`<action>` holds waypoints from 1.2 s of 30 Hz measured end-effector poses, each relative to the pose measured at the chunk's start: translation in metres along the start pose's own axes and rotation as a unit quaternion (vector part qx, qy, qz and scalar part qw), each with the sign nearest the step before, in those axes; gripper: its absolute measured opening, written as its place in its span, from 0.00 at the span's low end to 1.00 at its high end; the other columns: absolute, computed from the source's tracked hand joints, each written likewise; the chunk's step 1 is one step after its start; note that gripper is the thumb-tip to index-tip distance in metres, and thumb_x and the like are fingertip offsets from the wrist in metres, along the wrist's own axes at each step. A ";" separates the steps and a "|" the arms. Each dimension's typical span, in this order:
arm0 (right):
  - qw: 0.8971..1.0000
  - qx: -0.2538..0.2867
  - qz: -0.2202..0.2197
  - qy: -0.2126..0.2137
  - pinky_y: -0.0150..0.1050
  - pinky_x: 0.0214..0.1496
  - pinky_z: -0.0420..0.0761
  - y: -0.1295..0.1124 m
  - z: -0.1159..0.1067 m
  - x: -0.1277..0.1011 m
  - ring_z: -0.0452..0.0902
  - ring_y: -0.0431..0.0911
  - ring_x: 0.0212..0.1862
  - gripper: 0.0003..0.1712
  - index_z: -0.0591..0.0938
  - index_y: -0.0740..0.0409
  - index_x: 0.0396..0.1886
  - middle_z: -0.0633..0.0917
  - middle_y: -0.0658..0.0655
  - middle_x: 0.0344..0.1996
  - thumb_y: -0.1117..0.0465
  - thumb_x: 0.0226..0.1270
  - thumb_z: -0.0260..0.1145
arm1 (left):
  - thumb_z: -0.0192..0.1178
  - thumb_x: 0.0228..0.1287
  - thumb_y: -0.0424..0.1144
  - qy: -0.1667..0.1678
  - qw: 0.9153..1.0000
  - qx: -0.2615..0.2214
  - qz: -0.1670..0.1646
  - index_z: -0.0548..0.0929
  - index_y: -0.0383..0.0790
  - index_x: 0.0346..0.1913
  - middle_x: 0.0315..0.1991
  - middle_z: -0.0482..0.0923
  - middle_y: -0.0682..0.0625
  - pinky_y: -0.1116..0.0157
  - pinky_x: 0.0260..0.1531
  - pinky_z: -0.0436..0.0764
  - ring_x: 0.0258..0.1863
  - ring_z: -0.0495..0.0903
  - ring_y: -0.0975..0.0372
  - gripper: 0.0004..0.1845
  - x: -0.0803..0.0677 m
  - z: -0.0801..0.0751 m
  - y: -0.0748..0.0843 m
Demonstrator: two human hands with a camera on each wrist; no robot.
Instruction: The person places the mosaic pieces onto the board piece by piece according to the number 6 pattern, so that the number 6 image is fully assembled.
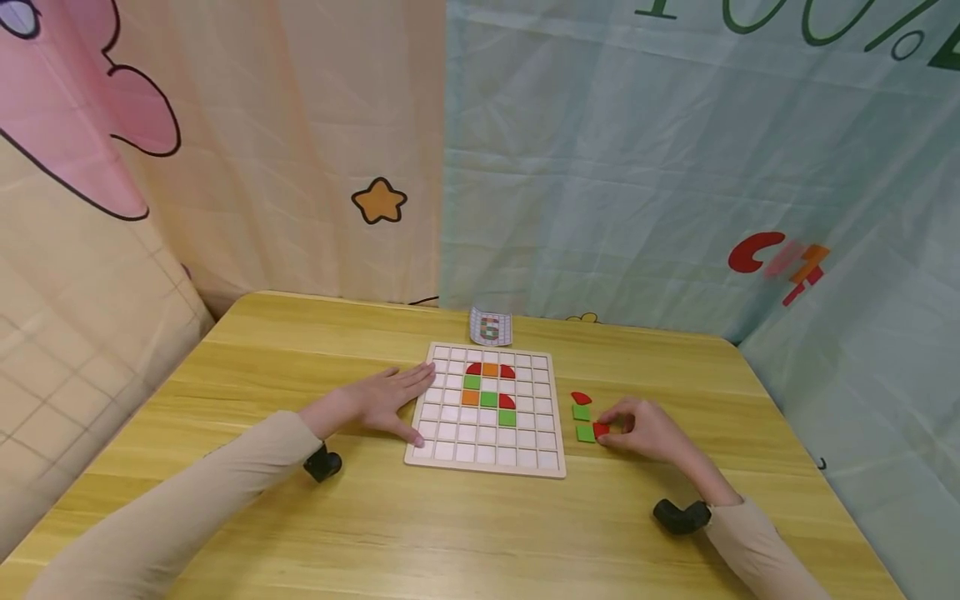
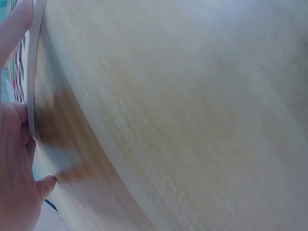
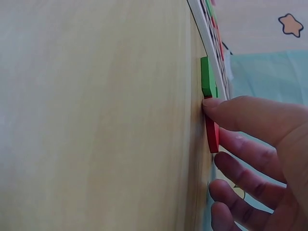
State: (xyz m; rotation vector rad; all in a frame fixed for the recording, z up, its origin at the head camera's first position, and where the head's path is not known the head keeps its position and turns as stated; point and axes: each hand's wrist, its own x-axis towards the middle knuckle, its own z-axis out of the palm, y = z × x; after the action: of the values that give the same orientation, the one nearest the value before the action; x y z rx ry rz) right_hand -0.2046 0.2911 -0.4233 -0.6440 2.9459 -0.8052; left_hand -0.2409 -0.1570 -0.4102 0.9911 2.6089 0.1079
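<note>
Fingers [image 3: 240,115] of the right hand [image 1: 648,429] curl onto a red tile [image 1: 601,430], pinching it where it lies on the wooden table [image 1: 300,350], touching a green tile [image 1: 586,433]. The left hand [image 1: 382,400] lies flat, fingers straight, against the left edge of the grid board [image 1: 487,454].

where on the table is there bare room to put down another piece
The near strip of table between the two sleeves, in front of the board, is bare. So is the far left corner behind the left hand. It is crowded right of the board, where the right hand pinches a red piece beside green pieces.
</note>
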 end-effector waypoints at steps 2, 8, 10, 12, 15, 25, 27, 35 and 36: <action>1.000 -0.004 0.003 0.002 0.29 0.24 0.69 0.000 0.000 0.000 0.66 0.33 0.22 0.13 0.88 0.54 0.36 0.84 0.49 0.31 0.55 0.52 0.76 | 0.54 0.53 0.75 0.000 1.000 0.002 0.000 0.41 0.39 0.77 0.79 0.34 0.45 0.46 0.74 0.46 0.78 0.38 0.54 0.61 0.000 0.000 0.000; 0.999 -0.036 0.008 0.001 0.29 0.24 0.68 -0.003 0.000 0.001 0.66 0.34 0.22 0.12 0.87 0.51 0.35 0.82 0.46 0.28 0.52 0.52 0.75 | 0.54 0.53 0.74 -0.002 1.000 0.005 -0.001 0.41 0.39 0.77 0.79 0.35 0.44 0.45 0.74 0.47 0.78 0.39 0.53 0.61 0.000 -0.003 0.001; 0.999 -0.047 0.003 -0.002 0.29 0.24 0.68 -0.003 0.000 0.001 0.66 0.33 0.22 0.12 0.87 0.50 0.35 0.82 0.45 0.28 0.52 0.53 0.75 | 0.54 0.53 0.74 -0.005 1.000 0.006 -0.003 0.40 0.39 0.77 0.79 0.34 0.45 0.45 0.74 0.47 0.78 0.39 0.53 0.61 0.000 -0.003 0.001; 0.999 -0.054 -0.002 -0.004 0.29 0.25 0.68 -0.003 0.000 0.002 0.66 0.33 0.23 0.12 0.87 0.50 0.35 0.81 0.44 0.28 0.51 0.53 0.75 | 0.54 0.53 0.74 -0.003 1.000 0.006 -0.003 0.41 0.39 0.77 0.79 0.35 0.44 0.45 0.74 0.47 0.78 0.39 0.53 0.61 0.001 -0.003 0.001; 0.998 -0.059 -0.007 -0.005 0.29 0.25 0.68 -0.002 0.000 0.003 0.66 0.33 0.23 0.12 0.86 0.49 0.35 0.81 0.44 0.28 0.51 0.52 0.75 | 0.54 0.53 0.75 -0.005 1.000 0.006 -0.006 0.40 0.40 0.77 0.79 0.34 0.46 0.46 0.74 0.47 0.78 0.38 0.55 0.61 0.001 -0.002 0.001; 0.998 -0.060 -0.001 -0.005 0.29 0.25 0.68 -0.003 0.000 0.003 0.66 0.33 0.22 0.12 0.86 0.47 0.34 0.80 0.43 0.25 0.49 0.52 0.75 | 0.54 0.53 0.75 -0.004 1.000 0.007 -0.005 0.41 0.40 0.77 0.79 0.34 0.46 0.46 0.74 0.46 0.78 0.38 0.55 0.61 0.001 -0.001 0.002; 0.998 -0.055 0.004 -0.007 0.29 0.25 0.68 -0.005 -0.001 0.004 0.67 0.34 0.22 0.12 0.86 0.47 0.34 0.80 0.43 0.25 0.49 0.52 0.75 | 0.54 0.53 0.74 -0.003 1.000 0.006 -0.004 0.41 0.40 0.77 0.79 0.34 0.45 0.46 0.74 0.47 0.78 0.39 0.54 0.61 0.000 -0.001 0.002; 0.999 -0.046 -0.002 0.000 0.29 0.25 0.70 -0.011 -0.003 0.006 0.69 0.33 0.23 0.10 0.86 0.45 0.34 0.81 0.41 0.25 0.50 0.53 0.74 | 0.54 0.53 0.75 -0.007 1.000 0.007 -0.004 0.41 0.40 0.77 0.79 0.34 0.46 0.46 0.74 0.46 0.78 0.38 0.55 0.61 0.000 -0.002 0.001; 0.999 -0.046 -0.005 0.002 0.29 0.25 0.70 -0.012 -0.003 0.007 0.69 0.33 0.23 0.10 0.86 0.45 0.34 0.81 0.41 0.25 0.50 0.53 0.75 | 0.53 0.53 0.75 -0.008 1.000 0.008 -0.006 0.41 0.40 0.77 0.79 0.34 0.46 0.46 0.74 0.46 0.78 0.38 0.55 0.61 0.001 -0.002 0.001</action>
State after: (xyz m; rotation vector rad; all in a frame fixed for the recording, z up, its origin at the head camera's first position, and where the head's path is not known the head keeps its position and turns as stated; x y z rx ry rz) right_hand -0.2063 0.2800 -0.4144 -0.6633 3.0010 -0.6771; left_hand -0.2414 -0.1557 -0.4080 0.9781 2.6037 0.0765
